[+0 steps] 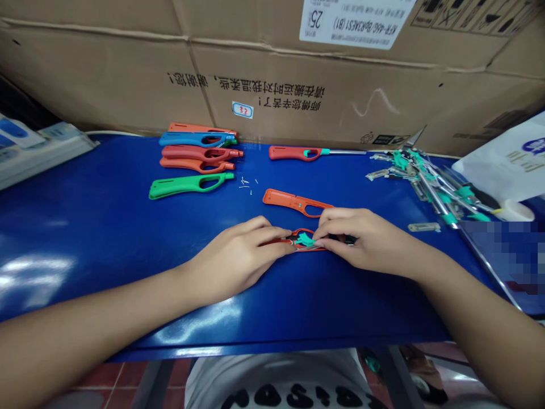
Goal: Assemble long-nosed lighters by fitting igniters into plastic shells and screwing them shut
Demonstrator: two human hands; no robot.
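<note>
My left hand (240, 255) and my right hand (360, 238) meet at the middle of the blue table (106, 227). Between them lies a red lighter shell (303, 241) with a teal trigger piece set in it. Both hands have their fingers curled and pressed onto this shell from either side. Just beyond the hands lies a separate orange shell half (293, 201), untouched.
A row of lighter shells, orange, blue, red and green (191, 184), lies at the back left. An assembled red lighter (306, 152) lies at the back centre. A heap of metal tubes with teal parts (430, 182) is at the right. Cardboard boxes (272, 68) wall the back.
</note>
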